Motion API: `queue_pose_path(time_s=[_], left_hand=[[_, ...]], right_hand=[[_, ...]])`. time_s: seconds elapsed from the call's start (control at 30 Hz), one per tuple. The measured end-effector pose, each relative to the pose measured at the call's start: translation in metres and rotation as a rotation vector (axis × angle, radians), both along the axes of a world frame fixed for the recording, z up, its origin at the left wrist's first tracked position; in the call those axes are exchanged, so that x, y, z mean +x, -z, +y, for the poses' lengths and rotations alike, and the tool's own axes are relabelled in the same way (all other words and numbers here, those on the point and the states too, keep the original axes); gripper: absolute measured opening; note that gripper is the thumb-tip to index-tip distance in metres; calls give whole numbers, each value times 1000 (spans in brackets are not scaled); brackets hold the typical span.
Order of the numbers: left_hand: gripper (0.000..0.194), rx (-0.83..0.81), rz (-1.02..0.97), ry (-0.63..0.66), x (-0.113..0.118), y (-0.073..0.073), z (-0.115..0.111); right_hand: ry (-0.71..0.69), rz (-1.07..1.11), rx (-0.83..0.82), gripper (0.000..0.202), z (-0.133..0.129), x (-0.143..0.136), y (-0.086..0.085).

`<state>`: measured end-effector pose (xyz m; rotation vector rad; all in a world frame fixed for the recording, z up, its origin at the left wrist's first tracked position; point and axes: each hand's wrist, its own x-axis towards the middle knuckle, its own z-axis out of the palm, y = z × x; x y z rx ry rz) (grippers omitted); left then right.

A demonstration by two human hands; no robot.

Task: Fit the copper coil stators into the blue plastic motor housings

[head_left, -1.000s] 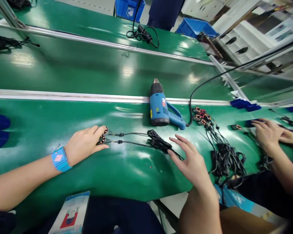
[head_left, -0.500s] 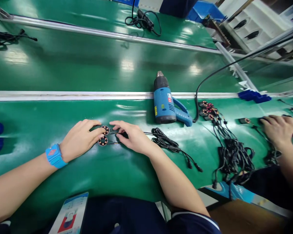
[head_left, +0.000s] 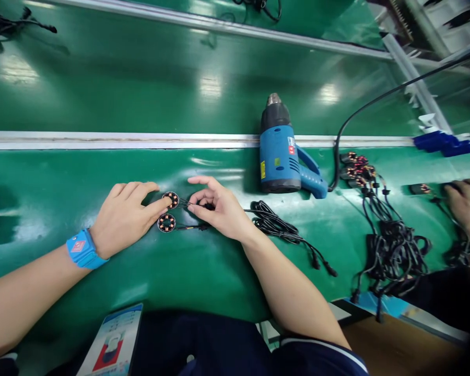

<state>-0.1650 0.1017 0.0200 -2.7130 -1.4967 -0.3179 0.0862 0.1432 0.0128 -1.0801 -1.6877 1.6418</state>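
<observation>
Two small round motor stators with copper coils lie on the green bench, an upper stator and a lower stator. My left hand rests palm down with its fingers apart, and its thumb touches the upper stator. A blue strap circles that wrist. Beside the stators, my right hand pinches the thin wires coming from the upper one. The lower stator's lead runs under my right hand. Beyond that hand lies a coiled black cable with plugs at its end.
A blue heat gun lies behind my right hand, its black cord running off right. More wired stators and tangled cables lie farther right. Another person's hand is at the right edge, near a single stator.
My right hand has closed its fingertips on the upper stator's wires. My left hand's thumb has come off the lower stator, which now shows fully. The whole view has shifted.
</observation>
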Motion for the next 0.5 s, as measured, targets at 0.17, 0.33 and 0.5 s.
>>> queue_pose_path(time_s=[0.17,0.33,0.5], left_hand=[[27,149,-11,33,-2,-2,-5],[32,292,-18,111,-2,-1,-4],[34,239,-27,187,1,-3,-2]], right_hand=[[-15,-13,-3,42,1,2,-4],[-18,-61,104,22,3,1,-6],[6,57,-23,21,3,-3,-4]])
